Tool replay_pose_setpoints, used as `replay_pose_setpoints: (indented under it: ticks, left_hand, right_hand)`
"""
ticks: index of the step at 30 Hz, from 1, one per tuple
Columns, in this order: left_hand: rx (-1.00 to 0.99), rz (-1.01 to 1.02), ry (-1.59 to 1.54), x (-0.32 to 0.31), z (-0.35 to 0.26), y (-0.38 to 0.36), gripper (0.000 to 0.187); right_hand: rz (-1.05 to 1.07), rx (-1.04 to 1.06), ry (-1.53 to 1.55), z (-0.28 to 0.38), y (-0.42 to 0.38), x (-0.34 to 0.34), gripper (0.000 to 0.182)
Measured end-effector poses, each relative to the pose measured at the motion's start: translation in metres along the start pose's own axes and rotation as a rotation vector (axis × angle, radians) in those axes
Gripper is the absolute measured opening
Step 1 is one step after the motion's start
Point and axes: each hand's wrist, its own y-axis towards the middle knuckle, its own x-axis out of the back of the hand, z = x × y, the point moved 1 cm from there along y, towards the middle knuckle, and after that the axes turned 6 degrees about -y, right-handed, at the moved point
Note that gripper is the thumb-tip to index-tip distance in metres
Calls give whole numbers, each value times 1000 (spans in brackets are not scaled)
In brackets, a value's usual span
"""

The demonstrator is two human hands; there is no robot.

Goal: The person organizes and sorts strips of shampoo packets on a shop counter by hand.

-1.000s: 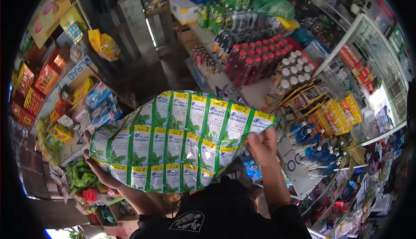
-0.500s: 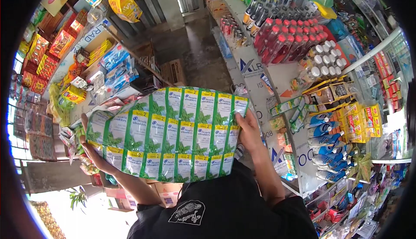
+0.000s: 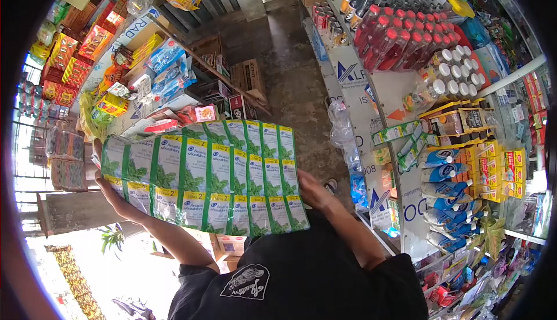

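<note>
- A broad sheet of green shampoo sachets (image 3: 212,178), joined in three rows, is held flat and face-up in front of the person's chest, stretched between both hands so it does not sag or fold.
- The left hand (image 3: 113,195) supports the sheet's left end from underneath: palm up, fingers curled over the far edge. Most of the hand is hidden under the sachets.
- The right hand (image 3: 313,191) grips the sheet's right edge; its thumb and fingers close on the sachets there, though the sheet covers the fingertips, so the exact pinch cannot be told.
- Beyond the right hand stands a shelf rack (image 3: 371,105) carrying red-capped drink bottles (image 3: 400,38) and white-capped bottles (image 3: 458,73); lower on the rack, nearer that hand, hang blue-and-white bottles (image 3: 444,195) and yellow packets (image 3: 493,172).
- Beyond the left hand, shelves hold orange snack packs (image 3: 96,41) and blue packets (image 3: 168,67).
- Between the two sides, past the sheet, runs a bare concrete floor (image 3: 284,47) with a cardboard box (image 3: 250,79) on it.
</note>
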Motion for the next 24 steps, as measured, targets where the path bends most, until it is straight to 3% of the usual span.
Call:
replay_pose_setpoints:
  ticks: [2,4,6,9,10,13,14,18,21,24]
  left_hand:
    - [21,-48,0,-5,-7,-5,52]
    - [99,-74,-46,-21,-16,-15,49]
    - [116,-169,26,-13,-13,-10,49]
    - [147,-274,91,-15,-15,-9,54]
    - [90,-277,123,-14,-13,-9,55]
    - [-16,-279,141,-11,-11,-6,54]
    - [-58,-272,145,-9,-11,-3,54]
    - [-181,-312,297,-16,-18,13,47]
    - [-205,-280,228,-11,-8,32,43]
    - [-188,-235,145,6,19,53,37]
  right_hand:
    - [54,-109,-96,-27,-18,23,98]
    - [244,-247,-685,-44,-30,63,100]
    - [434,-137,-850,-33,-32,49,108]
    - [297,-78,-1101,-24,-27,11,106]
    - [265,-24,-1181,-23,-21,-2,83]
    - [177,-31,-969,-57,6,11,53]
    - [180,-44,-1041,-48,11,7,34]
    - [89,-74,-619,-53,13,10,33]
    - [114,-222,-820,1,9,-13,30]
    - [1,-128,-701,37,5,-27,29]
